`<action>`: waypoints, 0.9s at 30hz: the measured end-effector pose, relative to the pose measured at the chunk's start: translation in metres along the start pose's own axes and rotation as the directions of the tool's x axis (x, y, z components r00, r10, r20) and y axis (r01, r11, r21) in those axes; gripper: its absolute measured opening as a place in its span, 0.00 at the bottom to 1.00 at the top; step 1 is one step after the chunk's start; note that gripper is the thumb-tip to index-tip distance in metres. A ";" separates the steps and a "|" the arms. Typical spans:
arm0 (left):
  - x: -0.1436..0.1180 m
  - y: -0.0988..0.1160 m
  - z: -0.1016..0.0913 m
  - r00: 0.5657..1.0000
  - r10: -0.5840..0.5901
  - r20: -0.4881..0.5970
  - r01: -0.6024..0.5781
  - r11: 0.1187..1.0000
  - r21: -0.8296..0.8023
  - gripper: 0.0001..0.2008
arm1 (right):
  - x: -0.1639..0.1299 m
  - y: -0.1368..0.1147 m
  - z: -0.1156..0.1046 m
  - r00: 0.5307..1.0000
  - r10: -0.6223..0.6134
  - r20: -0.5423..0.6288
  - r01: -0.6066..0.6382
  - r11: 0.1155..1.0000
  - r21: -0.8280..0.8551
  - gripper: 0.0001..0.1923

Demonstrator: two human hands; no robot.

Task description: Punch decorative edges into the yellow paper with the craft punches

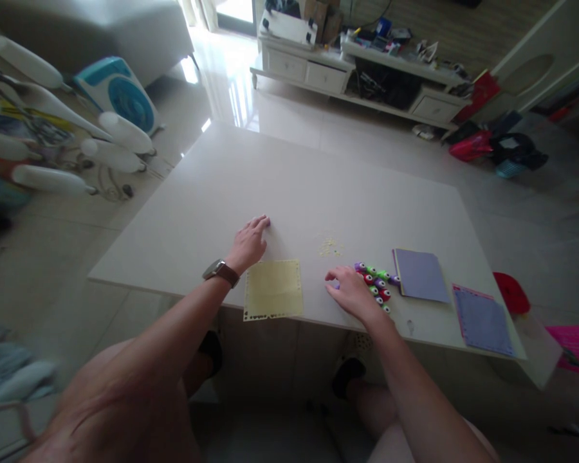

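Yellow sheet (273, 289): lying at the table's (289, 186) near edge, between both hands.
Left hand (249, 245): resting flat, fingers spread, holding nothing.
Right hand (351, 290): reaching, fingers loosely open, touching the small punches (375, 283); a punch likely needs picking next.

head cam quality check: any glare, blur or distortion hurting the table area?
Head view: strong window glare on the floor beyond the table, whose far edge is washed out; wide-angle bowing at the frame edges; left-side clutter smeared by blur; left hand, right hand and yellow sheet are dim but readable; the small punches are soft.
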State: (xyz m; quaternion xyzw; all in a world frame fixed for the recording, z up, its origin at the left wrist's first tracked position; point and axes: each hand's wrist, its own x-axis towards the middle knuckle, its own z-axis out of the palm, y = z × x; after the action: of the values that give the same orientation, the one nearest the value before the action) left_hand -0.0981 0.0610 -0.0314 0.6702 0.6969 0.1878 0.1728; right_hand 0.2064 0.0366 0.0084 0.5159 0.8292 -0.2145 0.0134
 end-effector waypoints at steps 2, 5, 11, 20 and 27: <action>0.002 0.003 0.001 0.999 -0.009 -0.031 0.008 0.999 -0.047 0.23 | -0.001 0.000 0.000 1.000 -0.005 -0.006 0.005 1.000 0.002 0.06; 0.004 0.005 0.003 0.999 -0.014 -0.033 0.011 0.995 -0.097 0.15 | -0.001 -0.001 0.000 1.000 -0.011 -0.006 0.011 1.000 0.002 0.06; 0.001 0.017 0.010 1.000 0.014 -0.004 -0.014 0.985 -0.174 0.08 | -0.001 -0.005 -0.001 0.999 -0.039 -0.038 0.041 0.998 0.057 0.05; -0.030 0.086 -0.003 0.872 0.455 0.183 -0.297 0.786 -0.542 0.08 | 0.008 -0.028 0.007 0.991 0.120 -0.066 -0.019 0.600 0.800 0.18; -0.038 0.089 -0.001 0.847 0.507 0.158 -0.351 0.759 -0.548 0.14 | 0.013 -0.024 0.015 0.986 0.164 -0.026 -0.071 0.554 0.829 0.18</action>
State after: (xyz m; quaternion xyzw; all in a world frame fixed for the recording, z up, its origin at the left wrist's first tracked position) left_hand -0.0194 0.0254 0.0132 0.7654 0.4153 0.2934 0.3945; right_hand 0.1770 0.0328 -0.0002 0.5265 0.5959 -0.5496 -0.2564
